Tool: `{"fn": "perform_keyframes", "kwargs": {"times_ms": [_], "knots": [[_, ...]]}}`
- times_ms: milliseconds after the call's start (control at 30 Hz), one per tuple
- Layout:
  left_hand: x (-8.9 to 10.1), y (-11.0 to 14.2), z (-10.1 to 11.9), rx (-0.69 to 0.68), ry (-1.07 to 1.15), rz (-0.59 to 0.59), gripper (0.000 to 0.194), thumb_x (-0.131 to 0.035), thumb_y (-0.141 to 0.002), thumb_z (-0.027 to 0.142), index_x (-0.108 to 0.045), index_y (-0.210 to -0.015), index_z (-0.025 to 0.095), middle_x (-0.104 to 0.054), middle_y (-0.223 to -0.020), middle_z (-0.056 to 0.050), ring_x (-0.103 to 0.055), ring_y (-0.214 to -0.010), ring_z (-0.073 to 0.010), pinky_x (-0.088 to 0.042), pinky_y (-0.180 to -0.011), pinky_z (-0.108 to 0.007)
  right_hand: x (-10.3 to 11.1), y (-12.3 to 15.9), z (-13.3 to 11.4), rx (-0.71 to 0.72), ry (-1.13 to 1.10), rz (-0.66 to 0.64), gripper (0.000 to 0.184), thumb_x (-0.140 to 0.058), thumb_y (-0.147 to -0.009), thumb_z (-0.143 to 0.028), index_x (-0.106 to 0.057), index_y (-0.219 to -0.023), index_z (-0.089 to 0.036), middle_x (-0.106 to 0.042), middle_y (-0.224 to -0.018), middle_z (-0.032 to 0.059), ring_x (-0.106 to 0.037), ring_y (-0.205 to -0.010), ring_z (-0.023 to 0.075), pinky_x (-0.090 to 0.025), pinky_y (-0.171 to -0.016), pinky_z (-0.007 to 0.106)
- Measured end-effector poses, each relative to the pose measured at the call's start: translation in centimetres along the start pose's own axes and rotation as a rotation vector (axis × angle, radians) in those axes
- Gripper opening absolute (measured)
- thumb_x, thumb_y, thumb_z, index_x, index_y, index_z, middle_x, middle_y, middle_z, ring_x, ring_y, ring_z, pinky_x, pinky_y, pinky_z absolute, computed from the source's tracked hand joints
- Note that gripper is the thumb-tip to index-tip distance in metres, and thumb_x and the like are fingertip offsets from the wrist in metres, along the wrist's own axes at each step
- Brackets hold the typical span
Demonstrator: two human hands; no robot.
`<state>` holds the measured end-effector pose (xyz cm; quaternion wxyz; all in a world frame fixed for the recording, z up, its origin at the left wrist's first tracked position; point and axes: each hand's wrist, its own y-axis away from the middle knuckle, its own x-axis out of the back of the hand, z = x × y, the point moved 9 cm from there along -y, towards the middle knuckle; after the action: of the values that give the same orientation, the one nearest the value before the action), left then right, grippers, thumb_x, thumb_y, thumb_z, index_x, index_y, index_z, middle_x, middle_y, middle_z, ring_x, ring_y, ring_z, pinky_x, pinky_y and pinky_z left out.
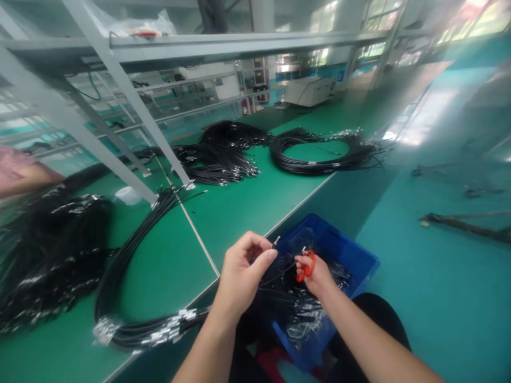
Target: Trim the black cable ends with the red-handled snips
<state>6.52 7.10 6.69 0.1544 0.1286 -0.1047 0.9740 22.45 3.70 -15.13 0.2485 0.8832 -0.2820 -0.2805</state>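
Observation:
My left hand (243, 274) pinches the end of a thin black cable between thumb and fingertips, its small metal tip (276, 241) poking up. My right hand (319, 276), to the right, is closed around red-handled scissors (306, 267); their blades are hard to make out. Both hands are over a blue bin (361, 256) at my lap, which holds black cables and clear plastic (301, 331). Thin dark strands run between the hands above the bin. Left of my left hand, a bundle of black cables (107, 271) with white labels curves across the green table.
The green table (235, 210) carries a coiled cable bundle (295, 162), more piled cables (219, 159) and a blurred dark heap (56, 255) at left. Grey shelf posts (154, 117) stand on it. Another person's arm (32, 178) shows at far left.

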Motion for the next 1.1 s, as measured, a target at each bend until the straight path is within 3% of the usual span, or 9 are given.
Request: {"fn": "perform_keyframes", "kwargs": {"times_ms": [133, 200, 267, 400, 533, 733, 933, 1100], "knots": [[-1.7, -2.9, -2.6, 0.005, -0.153, -0.005, 0.006, -0.06, -0.075, 0.015, -0.062, -0.079, 0.018, -0.06, -0.067, 0.001, -0.056, -0.057, -0.0128, -0.043, -0.057, -0.023, 0.2, 2.5, -3.0, 0.191, 0.001, -0.039, 0.029, -0.055, -0.088, -0.029, -0.054, -0.115, -0.017, -0.058, -0.113, 0.0073, -0.061, -0.091, 0.0208, -0.052, -0.075, 0.04], [-2.4, -3.6, -3.4, 0.0, -0.2, -0.012, 0.016, -0.063, -0.069, 0.01, -0.066, -0.081, 0.02, -0.064, -0.076, -0.001, -0.06, -0.066, -0.0159, -0.045, -0.065, -0.026, 0.3, 4.2, -4.6, 0.298, 0.006, -0.043, 0.027, -0.061, -0.084, -0.025, -0.054, -0.109, -0.017, -0.062, -0.095, 0.002, -0.062, -0.073, 0.0152, -0.052, -0.064, 0.032], [-3.1, -3.4, -3.4, -0.012, -0.218, -0.041, 0.017, -0.058, -0.073, 0.011, -0.067, -0.084, 0.022, -0.067, -0.082, -0.002, -0.061, -0.075, -0.0182, -0.045, -0.071, -0.028, 0.1, 6.0, -6.2, 0.395, 0.017, -0.04, 0.034, -0.073, -0.073, -0.021, -0.054, -0.101, -0.021, -0.059, -0.074, -0.0059, -0.058, -0.057, 0.0108, -0.047, -0.054, 0.024], [-4.7, -0.9, -1.5, -0.049, -0.195, -0.146, 0.022, -0.054, -0.076, 0.01, -0.067, -0.088, 0.022, -0.07, -0.086, -0.002, -0.062, -0.081, -0.0185, -0.046, -0.072, -0.028, -1.3, 9.0, -8.5, 0.51, 0.056, -0.06, 0.036, -0.077, -0.065, -0.018, -0.055, -0.093, -0.023, -0.06, -0.069, -0.0066, -0.056, -0.055, 0.01, -0.043, -0.051, 0.021], [-6.0, 1.0, -1.2, 0.006, -0.059, -0.2, 0.018, -0.057, -0.075, 0.011, -0.062, -0.09, 0.021, -0.068, -0.081, 0.0, -0.062, -0.072, -0.0161, -0.046, -0.064, -0.024, -2.5, 10.9, -9.8, 0.568, 0.072, -0.077, 0.036, -0.075, -0.064, -0.015, -0.055, -0.092, -0.023, -0.061, -0.07, -0.0058, -0.06, -0.065, 0.0138, -0.048, -0.061, 0.025], [-6.0, 1.7, -1.7, 0.056, 0.003, -0.205, 0.006, -0.056, -0.075, 0.013, -0.058, -0.075, 0.019, -0.055, -0.063, 0.005, -0.049, -0.059, -0.0116, -0.036, -0.055, -0.02, -2.2, 12.1, -10.6, 0.602, 0.068, -0.107, 0.036, -0.073, -0.069, -0.023, -0.051, -0.098, -0.023, -0.064, -0.08, -0.0016, -0.061, -0.073, 0.0159, -0.048, -0.07, 0.03], [-6.0, 2.6, -0.9, 0.051, -0.054, -0.24, 0.006, -0.054, -0.077, 0.015, -0.057, -0.073, 0.018, -0.05, -0.061, 0.006, -0.042, -0.056, -0.0109, -0.031, -0.053, -0.02, -2.3, 12.8, -11.4, 0.619, 0.053, -0.157, 0.035, -0.074, -0.07, -0.025, -0.051, -0.096, -0.025, -0.062, -0.073, -0.0056, -0.058, -0.061, 0.0111, -0.047, -0.058, 0.023], [-5.8, 2.8, -0.3, 0.029, -0.063, -0.213, 0.014, -0.052, -0.082, 0.019, -0.057, -0.068, 0.017, -0.052, -0.061, 0.004, -0.042, -0.057, -0.0112, -0.031, -0.054, -0.021, -2.6, 13.3, -11.4, 0.596, 0.027, -0.171, 0.036, -0.074, -0.069, -0.026, -0.051, -0.096, -0.024, -0.063, -0.072, -0.0048, -0.059, -0.06, 0.0114, -0.048, -0.058, 0.024]]}}
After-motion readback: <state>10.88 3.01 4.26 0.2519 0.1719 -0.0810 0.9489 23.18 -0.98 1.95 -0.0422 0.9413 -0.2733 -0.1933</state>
